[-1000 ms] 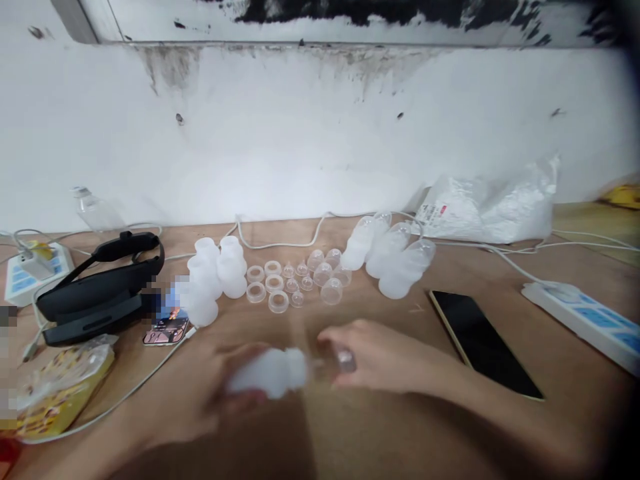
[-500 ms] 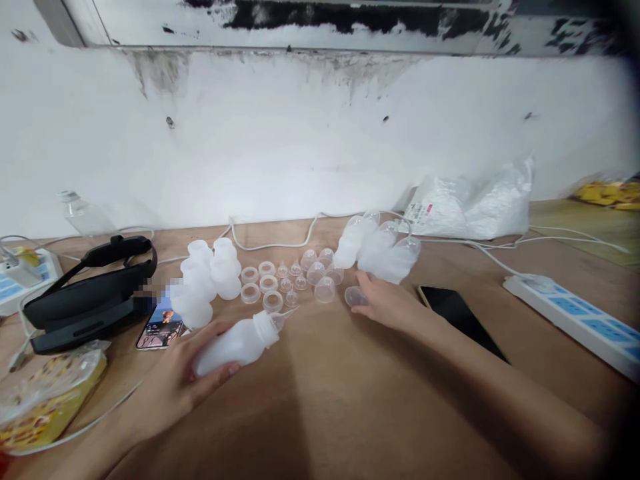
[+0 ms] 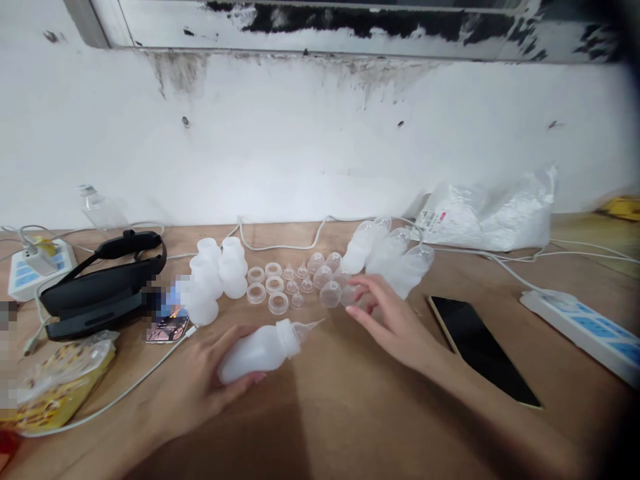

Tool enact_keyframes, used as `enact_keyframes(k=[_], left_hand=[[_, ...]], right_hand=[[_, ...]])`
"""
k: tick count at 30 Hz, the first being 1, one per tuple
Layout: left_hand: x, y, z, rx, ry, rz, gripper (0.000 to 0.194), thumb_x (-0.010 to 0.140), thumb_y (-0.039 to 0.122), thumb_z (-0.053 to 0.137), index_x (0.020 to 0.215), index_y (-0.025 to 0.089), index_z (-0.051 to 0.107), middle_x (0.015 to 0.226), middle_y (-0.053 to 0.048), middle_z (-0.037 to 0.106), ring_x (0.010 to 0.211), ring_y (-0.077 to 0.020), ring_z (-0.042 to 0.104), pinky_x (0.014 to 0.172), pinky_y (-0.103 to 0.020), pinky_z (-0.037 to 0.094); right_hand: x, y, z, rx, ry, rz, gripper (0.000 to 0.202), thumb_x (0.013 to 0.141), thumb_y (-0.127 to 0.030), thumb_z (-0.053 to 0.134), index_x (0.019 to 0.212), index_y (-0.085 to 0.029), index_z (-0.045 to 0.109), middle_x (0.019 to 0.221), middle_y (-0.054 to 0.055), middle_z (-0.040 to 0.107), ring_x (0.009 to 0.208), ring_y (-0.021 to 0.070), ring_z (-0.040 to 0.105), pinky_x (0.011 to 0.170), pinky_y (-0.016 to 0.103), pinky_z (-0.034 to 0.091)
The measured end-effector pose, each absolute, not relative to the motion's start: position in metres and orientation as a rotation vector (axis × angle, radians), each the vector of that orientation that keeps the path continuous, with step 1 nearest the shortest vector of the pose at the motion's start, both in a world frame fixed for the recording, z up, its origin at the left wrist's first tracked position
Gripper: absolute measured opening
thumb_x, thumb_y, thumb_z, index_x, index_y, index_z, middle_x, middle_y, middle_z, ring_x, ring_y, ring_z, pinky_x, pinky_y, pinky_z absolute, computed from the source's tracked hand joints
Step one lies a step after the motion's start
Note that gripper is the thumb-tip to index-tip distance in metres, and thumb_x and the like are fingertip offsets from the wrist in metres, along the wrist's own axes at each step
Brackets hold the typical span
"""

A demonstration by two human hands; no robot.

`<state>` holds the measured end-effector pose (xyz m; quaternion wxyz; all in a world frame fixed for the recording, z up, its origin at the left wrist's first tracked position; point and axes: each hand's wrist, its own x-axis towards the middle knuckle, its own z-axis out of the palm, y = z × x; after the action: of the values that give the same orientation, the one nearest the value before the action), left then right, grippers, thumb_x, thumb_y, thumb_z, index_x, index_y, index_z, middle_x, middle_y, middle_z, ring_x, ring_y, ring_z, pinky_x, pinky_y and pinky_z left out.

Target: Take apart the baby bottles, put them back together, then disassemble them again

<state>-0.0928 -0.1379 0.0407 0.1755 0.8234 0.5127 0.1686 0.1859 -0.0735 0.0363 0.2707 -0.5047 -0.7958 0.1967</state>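
Note:
My left hand (image 3: 220,373) is wrapped around a white baby bottle (image 3: 257,353), which lies tilted with its clear teat pointing right. Over the table, my right hand (image 3: 383,317) has thumb and fingers apart beside a clear dome cap (image 3: 349,297), partly hidden by the fingertips. More clear dome caps (image 3: 331,293) sit in a cluster to its left. Left of those are several small clear teats (image 3: 297,301) and white collar rings (image 3: 278,303). White bottles without tops (image 3: 233,267) stand farther left. Behind my right hand lie several capped bottles (image 3: 395,257).
A dark phone (image 3: 483,347) and a power strip (image 3: 585,327) lie at the right. At the left are a black headset-like device (image 3: 100,287), a lit phone (image 3: 167,329), a yellow bag (image 3: 65,383) and cables. A white plastic bag (image 3: 490,213) rests against the wall.
The dome cap by my right hand now sits closer to the cap cluster, and the fingers have spread. My left hand still holds the bottle. The view has shifted slightly left.

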Motion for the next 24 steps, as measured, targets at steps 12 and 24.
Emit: enact_keyframes(k=[12, 24], left_hand=[[-0.077, -0.122, 0.036, 2.722, 1.214, 0.386, 0.041, 0.083, 0.039, 0.045, 0.117, 0.017, 0.042, 0.109, -0.008, 0.058, 0.094, -0.0206, 0.057, 0.073, -0.03, 0.047], [-0.073, -0.129, 0.049, 2.378, 1.248, 0.407, 0.03, 0.075, 0.04, 0.054, 0.098, 0.02, 0.055, 0.097, -0.003, 0.057, 0.088, -0.0201, 0.05, 0.079, -0.034, 0.037]], right_hand=[[0.145, -0.088, 0.032, -1.213, -2.083, 1.843, 0.038, 0.079, -0.052, 0.042, 0.085, -0.015, 0.047, 0.063, -0.001, 0.053, 0.043, 0.005, 0.04, 0.037, 0.016, 0.03], [0.144, -0.086, 0.039, -1.075, -2.264, 1.662, 0.047, 0.085, -0.051, 0.027, 0.112, -0.017, 0.044, 0.08, 0.006, 0.059, 0.064, 0.0131, 0.058, 0.046, 0.021, 0.043]])
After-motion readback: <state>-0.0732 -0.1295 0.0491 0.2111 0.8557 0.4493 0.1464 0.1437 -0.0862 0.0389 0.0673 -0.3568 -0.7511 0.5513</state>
